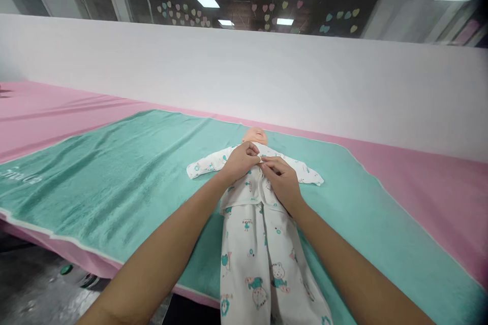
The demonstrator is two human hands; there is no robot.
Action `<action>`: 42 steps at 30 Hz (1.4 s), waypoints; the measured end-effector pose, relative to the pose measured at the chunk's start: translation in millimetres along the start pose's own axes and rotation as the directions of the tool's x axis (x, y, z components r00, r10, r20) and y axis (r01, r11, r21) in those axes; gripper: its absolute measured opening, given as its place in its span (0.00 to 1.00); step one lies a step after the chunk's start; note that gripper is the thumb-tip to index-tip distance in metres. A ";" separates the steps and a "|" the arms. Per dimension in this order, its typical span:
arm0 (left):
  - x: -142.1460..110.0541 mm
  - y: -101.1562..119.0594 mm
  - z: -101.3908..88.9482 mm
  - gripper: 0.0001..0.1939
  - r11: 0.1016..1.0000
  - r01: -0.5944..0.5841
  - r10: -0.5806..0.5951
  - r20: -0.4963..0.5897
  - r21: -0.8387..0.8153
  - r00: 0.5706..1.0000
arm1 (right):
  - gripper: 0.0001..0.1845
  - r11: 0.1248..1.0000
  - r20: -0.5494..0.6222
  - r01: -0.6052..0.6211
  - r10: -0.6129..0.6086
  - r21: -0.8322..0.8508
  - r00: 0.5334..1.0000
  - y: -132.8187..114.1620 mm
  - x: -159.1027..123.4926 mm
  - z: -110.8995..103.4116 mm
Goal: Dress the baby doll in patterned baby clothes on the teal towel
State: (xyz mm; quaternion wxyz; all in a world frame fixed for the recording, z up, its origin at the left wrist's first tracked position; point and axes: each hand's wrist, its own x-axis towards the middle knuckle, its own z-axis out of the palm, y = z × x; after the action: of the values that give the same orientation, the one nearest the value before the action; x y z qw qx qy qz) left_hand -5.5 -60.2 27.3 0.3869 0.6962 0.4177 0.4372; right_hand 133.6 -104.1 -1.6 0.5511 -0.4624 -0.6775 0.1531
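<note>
At far left, a pink sheet [57,106] shows beside the green blanket [114,172] laid over it. One sleeve [206,165] of the shirt [242,193] stretches out leftward. Next, the left hand [242,161] pinches the shirt's front edge at the chest. The doll [255,135] lies on its back on the blanket, its long axis running away from the person: head toward the white wall [229,71], trousers [247,249] toward the person. The right hand [282,177], fingertips drawn together, pinches the same edge; beyond it, the other sleeve [310,175] points rightward.
</note>
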 end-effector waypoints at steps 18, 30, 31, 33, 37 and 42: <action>3.8 -11.9 -4.2 0.07 0.965 -0.043 0.060 0.059 -0.258 0.996 | 0.17 0.999 0.025 -0.009 0.011 -0.049 1.000 4.9 1.6 -1.9; 5.8 -14.5 -3.5 0.07 0.983 -0.092 0.102 0.057 -0.156 0.993 | 0.16 0.992 0.000 0.026 -0.026 -0.127 1.000 4.5 0.2 -1.3; 6.4 -15.1 -3.8 0.07 0.986 -0.124 0.130 0.041 -0.113 0.991 | 0.16 0.993 -0.004 0.016 -0.016 -0.113 1.000 5.5 0.1 -1.3; 8.1 -17.5 -4.7 0.07 0.981 -0.194 0.194 0.016 -0.015 0.981 | 0.17 0.995 -0.020 -0.002 0.000 -0.100 1.000 7.6 0.0 -1.3; 11.6 -23.3 -5.9 0.09 0.935 -0.322 0.318 0.056 0.147 0.947 | 0.17 0.995 -0.020 -0.011 0.009 -0.099 1.000 10.1 -0.1 -1.5; 11.6 -25.4 -3.9 0.16 0.886 -0.401 0.403 0.040 0.234 0.914 | 0.16 0.995 -0.034 -0.022 0.018 -0.096 0.999 10.2 -0.5 -1.5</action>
State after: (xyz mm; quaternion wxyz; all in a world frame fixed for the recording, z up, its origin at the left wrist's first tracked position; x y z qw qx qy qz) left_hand -12.2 -40.0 8.8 0.2002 0.8067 0.3154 0.4580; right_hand 139.6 -99.6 -8.6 0.5376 -0.4977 -0.6703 0.1181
